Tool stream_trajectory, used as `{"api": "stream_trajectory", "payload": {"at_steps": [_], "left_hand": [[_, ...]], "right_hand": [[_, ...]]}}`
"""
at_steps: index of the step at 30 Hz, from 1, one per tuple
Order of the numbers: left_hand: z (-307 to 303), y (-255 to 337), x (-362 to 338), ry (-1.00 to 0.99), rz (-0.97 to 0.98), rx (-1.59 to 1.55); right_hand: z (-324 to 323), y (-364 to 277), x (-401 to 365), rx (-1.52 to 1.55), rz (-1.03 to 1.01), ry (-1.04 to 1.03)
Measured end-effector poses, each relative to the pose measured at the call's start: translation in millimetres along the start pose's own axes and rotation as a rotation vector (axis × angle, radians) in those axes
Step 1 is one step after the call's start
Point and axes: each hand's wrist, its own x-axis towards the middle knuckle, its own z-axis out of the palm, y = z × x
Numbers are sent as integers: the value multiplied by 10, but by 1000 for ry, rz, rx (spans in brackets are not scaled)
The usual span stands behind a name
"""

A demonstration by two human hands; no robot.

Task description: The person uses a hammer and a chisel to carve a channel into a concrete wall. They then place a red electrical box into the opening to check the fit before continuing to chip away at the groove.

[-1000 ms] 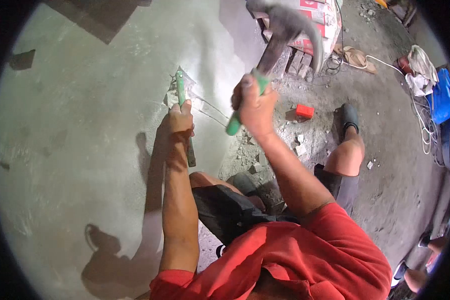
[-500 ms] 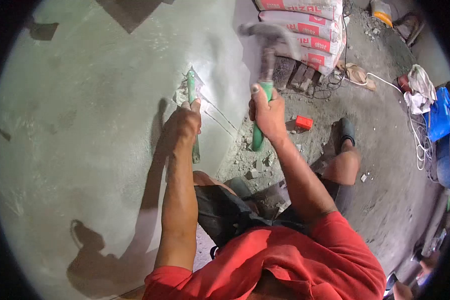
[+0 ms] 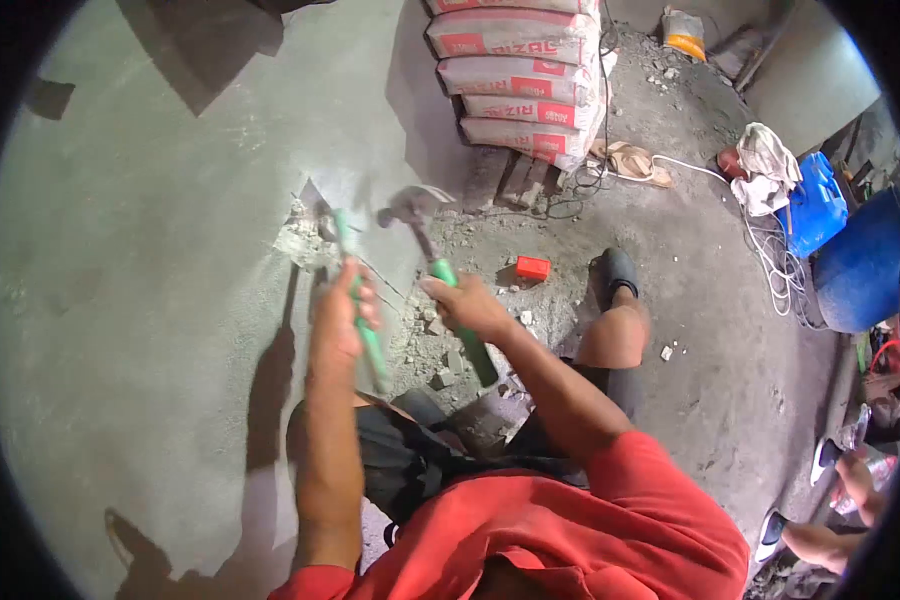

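My left hand [image 3: 340, 315] grips a green-handled chisel [image 3: 355, 295] whose tip rests against a chipped patch [image 3: 300, 238] in the grey plastered wall [image 3: 140, 250]. My right hand [image 3: 467, 305] is closed around the green handle of a claw hammer [image 3: 440, 270]. The hammer head [image 3: 410, 207] is down beside the chisel's top end, close to the broken spot. Both arms reach out from a red shirt at the bottom of the view.
Stacked cement bags [image 3: 520, 80] stand on blocks by the wall. Rubble lies at the wall's foot near a small red box [image 3: 532, 267]. My knee and shoe [image 3: 618, 270] are to the right. White cable, cloth and blue containers [image 3: 830, 240] sit far right; another person's hand [image 3: 860, 480] shows there.
The hammer has swung down from above my head to the chisel's top. The view has tilted, showing more cement bags and floor.
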Motion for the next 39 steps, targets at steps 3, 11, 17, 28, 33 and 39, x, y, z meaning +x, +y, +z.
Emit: {"api": "stream_trajectory", "payload": {"at_steps": [3, 11, 17, 28, 33, 39], "left_hand": [[221, -547, -100, 26, 138, -76], [573, -1065, -271, -79, 708, 913], [640, 212, -1660, -245, 827, 531], [967, 273, -2259, -1275, 967, -289], [847, 213, -2349, -1359, 903, -311], [734, 86, -2509, -1493, 811, -317]], "right_hand": [[-204, 209, -270, 80, -59, -54], [-154, 510, -723, 569, 31, -54], [-581, 678, -627, 664, 122, 174], [-548, 835, -674, 831, 146, 129], [-488, 888, -600, 806, 199, 123], [-427, 984, -586, 810, 227, 163]]}}
